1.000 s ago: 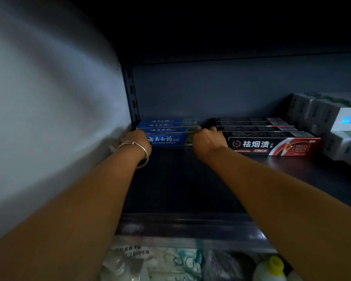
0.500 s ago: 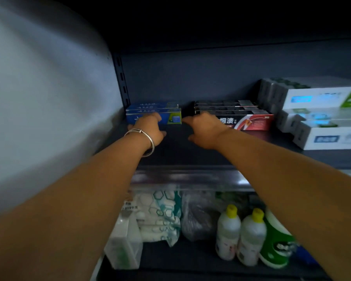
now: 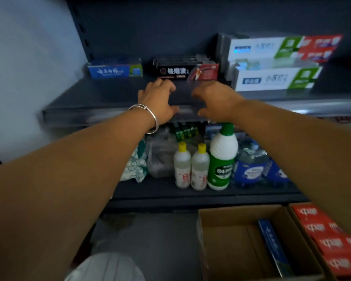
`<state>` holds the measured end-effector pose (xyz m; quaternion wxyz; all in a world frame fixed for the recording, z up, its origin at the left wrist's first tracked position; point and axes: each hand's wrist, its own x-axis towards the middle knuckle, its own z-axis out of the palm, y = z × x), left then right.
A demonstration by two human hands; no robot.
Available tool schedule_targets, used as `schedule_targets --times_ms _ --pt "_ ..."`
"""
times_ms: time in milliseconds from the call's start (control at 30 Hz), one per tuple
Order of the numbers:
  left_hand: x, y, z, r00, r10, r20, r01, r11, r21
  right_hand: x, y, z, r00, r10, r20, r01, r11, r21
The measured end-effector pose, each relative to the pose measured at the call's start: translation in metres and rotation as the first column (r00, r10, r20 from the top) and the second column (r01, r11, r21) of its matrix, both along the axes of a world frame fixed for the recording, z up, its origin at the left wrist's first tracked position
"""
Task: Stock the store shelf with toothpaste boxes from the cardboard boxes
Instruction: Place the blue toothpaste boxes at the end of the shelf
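Blue toothpaste boxes (image 3: 115, 69) lie stacked at the far left of the dark shelf (image 3: 101, 94), with black toothpaste boxes (image 3: 185, 68) beside them. White and green toothpaste boxes (image 3: 276, 78) are stacked further right. My left hand (image 3: 158, 100), with a silver bangle on the wrist, hovers over the shelf's front edge with fingers apart and nothing in it. Just to its right, my right hand (image 3: 213, 98) is likewise empty and spread. Below at the right, an open cardboard box (image 3: 231, 246) holds one blue toothpaste box (image 3: 274, 248) on edge.
The lower shelf carries two small yellow-capped bottles (image 3: 190, 169), a green and white bottle (image 3: 222, 159), blue packs (image 3: 251, 169) and plastic bags. A second cardboard box with red toothpaste boxes (image 3: 328, 238) stands at the far right. A pale wall (image 3: 28, 67) borders the shelf on the left.
Both hands have let go of the blue boxes and drawn back from the shelf's rear to its front edge. The view has pulled back and tilted down, showing the cardboard boxes.
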<state>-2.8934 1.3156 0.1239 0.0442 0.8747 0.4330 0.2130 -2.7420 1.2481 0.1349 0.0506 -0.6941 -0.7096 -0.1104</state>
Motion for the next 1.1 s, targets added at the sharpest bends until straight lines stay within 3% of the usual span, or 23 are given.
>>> schedule_targets --times_ms 167,533,767,1100 --pt "0.04 -0.049 -0.049 0.991 -0.133 -0.001 0.133 0.991 0.02 0.04 -0.059 -0.037 0.998 -0.066 -0.018 0.064 0.993 -0.102" --pt "0.138 -0.13 -0.18 0.921 -0.364 -0.139 0.332 0.92 -0.208 0.13 -0.163 -0.154 0.953 -0.285 -0.1 0.233 0.905 -0.357" --pt "0.176 -0.148 -0.262 0.834 -0.489 -0.255 0.387 0.849 -0.36 0.16 -0.183 -0.247 0.907 -0.404 -0.121 0.28 0.793 -0.541" --pt "0.209 -0.15 -0.338 0.785 -0.583 -0.209 0.393 0.729 -0.56 0.174 -0.172 -0.342 0.823 -0.527 -0.212 0.29 0.71 -0.641"
